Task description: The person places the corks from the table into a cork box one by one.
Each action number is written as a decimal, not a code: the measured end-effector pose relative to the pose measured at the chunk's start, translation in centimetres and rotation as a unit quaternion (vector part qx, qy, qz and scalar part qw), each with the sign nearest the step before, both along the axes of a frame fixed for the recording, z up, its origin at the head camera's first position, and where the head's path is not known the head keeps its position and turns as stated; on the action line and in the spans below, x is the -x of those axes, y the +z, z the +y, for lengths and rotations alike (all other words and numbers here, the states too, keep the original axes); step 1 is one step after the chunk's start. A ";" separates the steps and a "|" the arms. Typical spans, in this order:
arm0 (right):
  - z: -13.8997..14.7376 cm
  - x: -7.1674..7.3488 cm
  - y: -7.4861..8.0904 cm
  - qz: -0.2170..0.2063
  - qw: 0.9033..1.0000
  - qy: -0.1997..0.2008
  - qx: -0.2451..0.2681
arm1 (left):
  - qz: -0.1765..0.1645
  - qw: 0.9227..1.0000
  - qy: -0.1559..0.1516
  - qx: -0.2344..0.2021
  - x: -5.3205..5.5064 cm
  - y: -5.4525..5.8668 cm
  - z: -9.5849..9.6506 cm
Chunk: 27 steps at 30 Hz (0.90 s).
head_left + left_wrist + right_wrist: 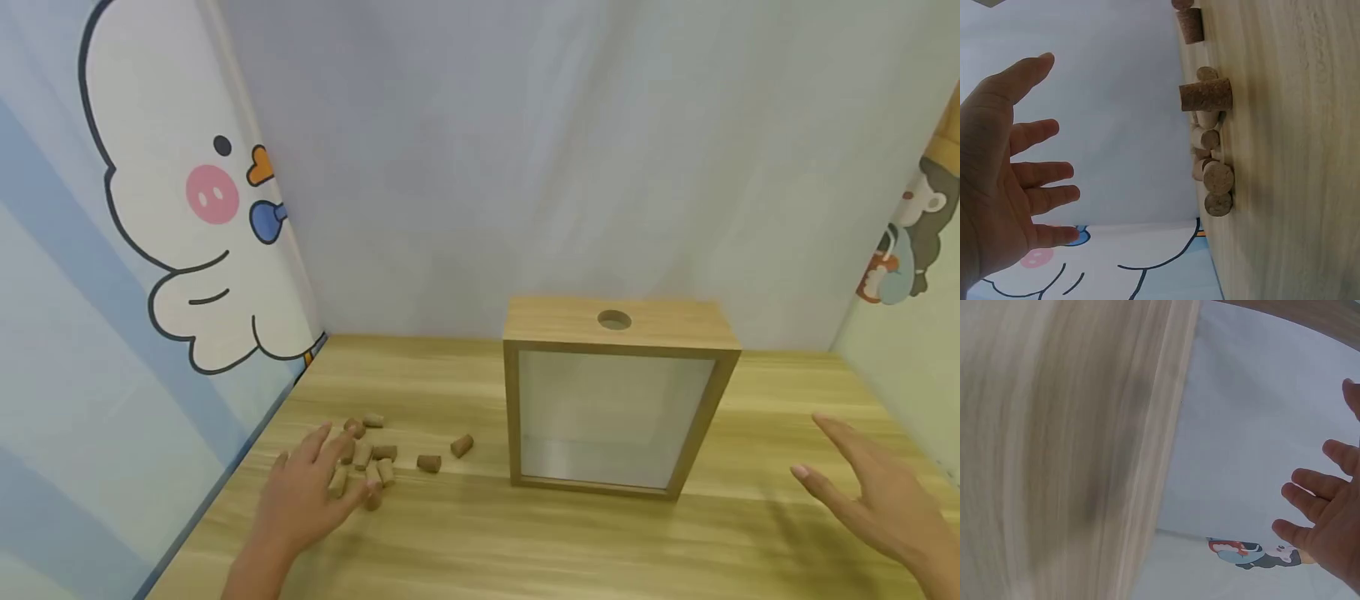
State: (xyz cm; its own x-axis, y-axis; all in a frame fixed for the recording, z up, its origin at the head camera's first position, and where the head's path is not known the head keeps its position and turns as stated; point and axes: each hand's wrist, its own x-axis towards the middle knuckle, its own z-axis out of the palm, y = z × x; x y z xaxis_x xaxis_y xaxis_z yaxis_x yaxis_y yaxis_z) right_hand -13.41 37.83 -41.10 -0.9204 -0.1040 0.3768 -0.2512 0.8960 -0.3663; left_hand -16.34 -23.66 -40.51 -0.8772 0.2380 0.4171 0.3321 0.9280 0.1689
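Note:
My left hand [303, 492] hovers over a loose pile of cork stoppers at the left of the table, fingers spread and holding nothing. Several corks lie there, light ones such as this cork [363, 455] and browner ones; the hand hides part of the pile. In the left wrist view a brown cork [1205, 95] stands out in front of the others, apart from the fingers. My right hand [885, 500] is held above the table on the right with its fingers extended and nothing in it. Between the hands stands a wooden box [622, 333] with a clear front and a round hole in its top.
Two brown corks, one cork [429, 463] and another cork [462, 446], lie between the pile and the box. A pale curtain [450, 167] hangs behind the wooden table [480, 542]. Cartoon-printed cloth [172, 167] closes the left side, with more printed cloth on the right.

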 end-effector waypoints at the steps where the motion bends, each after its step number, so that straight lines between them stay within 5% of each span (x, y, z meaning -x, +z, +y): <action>1: -0.3 0.0 0.0 0.005 1.000 0.005 0.020 | 0.013 1.000 -0.011 -0.004 0.0 -0.3 0.1; 4: -1.1 0.1 0.0 0.021 0.997 0.009 0.071 | 0.043 0.998 -0.043 -0.027 0.3 -1.0 0.6; 9: -2.5 0.9 0.6 0.079 0.985 0.027 0.152 | 0.046 0.993 -0.070 -0.077 0.9 -1.7 1.5; 21: -5.8 3.4 2.4 0.114 0.944 0.078 0.300 | -0.060 0.984 -0.064 -0.155 2.7 -3.0 3.9; 25: -6.7 4.4 3.6 0.125 0.918 0.126 0.354 | -0.084 0.974 -0.092 -0.188 4.1 -3.4 4.8; 27: -7.2 4.9 4.1 0.136 0.891 0.170 0.398 | -0.100 0.970 -0.107 -0.192 4.7 -3.6 5.1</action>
